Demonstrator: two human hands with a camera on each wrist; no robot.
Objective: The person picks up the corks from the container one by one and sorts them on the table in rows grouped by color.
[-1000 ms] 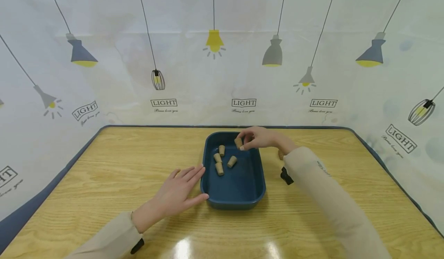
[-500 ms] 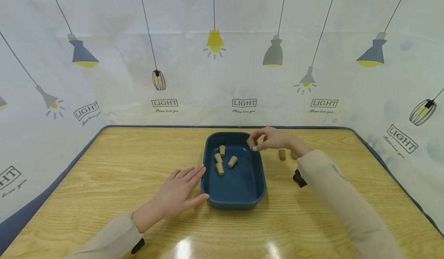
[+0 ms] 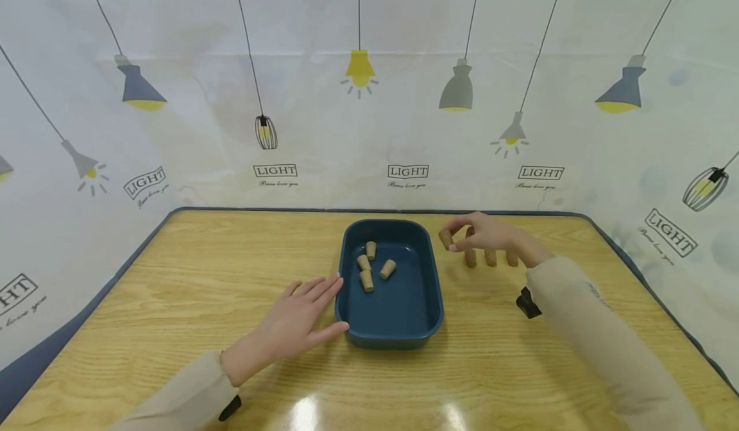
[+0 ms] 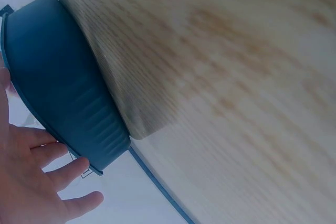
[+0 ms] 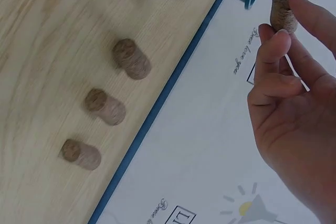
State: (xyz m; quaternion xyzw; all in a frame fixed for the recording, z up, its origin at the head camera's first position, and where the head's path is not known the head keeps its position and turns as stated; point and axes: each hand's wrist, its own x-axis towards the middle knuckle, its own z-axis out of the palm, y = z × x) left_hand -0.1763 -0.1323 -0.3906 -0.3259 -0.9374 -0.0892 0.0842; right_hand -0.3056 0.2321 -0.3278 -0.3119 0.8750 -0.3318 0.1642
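A deep blue rectangular tray (image 3: 398,322) stands mid-table with several corks inside, one of them a cork (image 3: 387,269) lying tilted. My left hand (image 3: 297,319) has its fingers spread and straight, touching the tray's left rim; the left wrist view shows those fingers (image 4: 68,174) along the tray's outer wall (image 4: 63,77). Just right of the tray, my right hand (image 3: 487,232) pinches a cork (image 3: 446,238) between thumb and fingertips, held up off the table. In the right wrist view the held cork (image 5: 283,11) appears upright between the fingertips.
Three corks stand in a row on the wooden table (image 3: 231,258) right of the tray, including a cork (image 5: 131,59) nearest the tray, a middle cork (image 5: 105,107) and a far cork (image 5: 81,154). A lamp-printed backdrop (image 3: 323,129) rises behind the table's edge.
My right hand has carried the cork rightward, from above the tray's interior to beyond its right rim. The row of corks behind that arm has come into view. My left hand has stayed put.
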